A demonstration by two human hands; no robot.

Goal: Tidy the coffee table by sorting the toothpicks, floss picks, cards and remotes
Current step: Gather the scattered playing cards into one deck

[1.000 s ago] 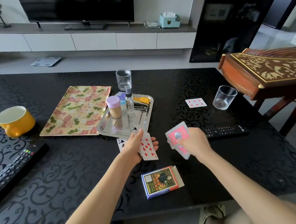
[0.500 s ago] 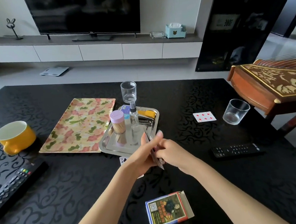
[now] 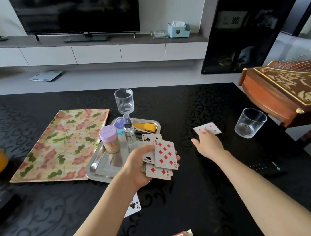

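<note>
Left hand (image 3: 139,169) clasped closed; right hand (image 3: 208,145) reaches forward, fingers spread.

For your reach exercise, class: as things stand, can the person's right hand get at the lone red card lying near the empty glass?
Probably yes. The right hand is empty and its fingertips already meet the near edge of the red card. The glass stands off to the side, so nothing blocks the way.

A: Cards? 
B: Fan of cards (image 3: 161,158) face-up in left hand (image 3: 142,166). Single diamond card (image 3: 208,129) flat on surface, right hand (image 3: 208,145) touching it. Club six (image 3: 133,205) flat under left forearm.
A: Toothpicks?
B: Jar (image 3: 109,139) upright on tray.
</note>
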